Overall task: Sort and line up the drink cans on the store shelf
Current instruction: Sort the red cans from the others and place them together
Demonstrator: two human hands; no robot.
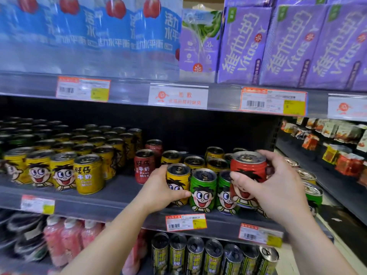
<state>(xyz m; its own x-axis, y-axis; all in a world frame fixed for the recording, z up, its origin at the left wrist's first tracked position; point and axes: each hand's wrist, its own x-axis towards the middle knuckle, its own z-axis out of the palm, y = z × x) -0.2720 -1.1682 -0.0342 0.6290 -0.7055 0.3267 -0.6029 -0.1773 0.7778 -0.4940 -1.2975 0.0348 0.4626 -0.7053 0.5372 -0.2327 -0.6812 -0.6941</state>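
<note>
On the middle shelf (119, 197) my left hand (158, 191) grips a yellow can (179, 181) that stands near the front edge. My right hand (278, 187) holds a red can (248, 171) lifted a little above the shelf, in front of other cans. Two green cans (202, 189) stand between my hands. A neat block of yellow cans (59, 167) fills the left side. Two red cans (144, 165) stand in the middle, one behind the other. Behind the green cans stand several more yellow cans (194, 161).
More green and silver-topped cans (312, 193) run off to the right behind my right hand. Purple cartons (288, 46) and blue packs (89, 36) fill the shelf above. Below are pink bottles (65, 237) and tall yellow-black cans (198, 257). A snack aisle (337, 147) lies right.
</note>
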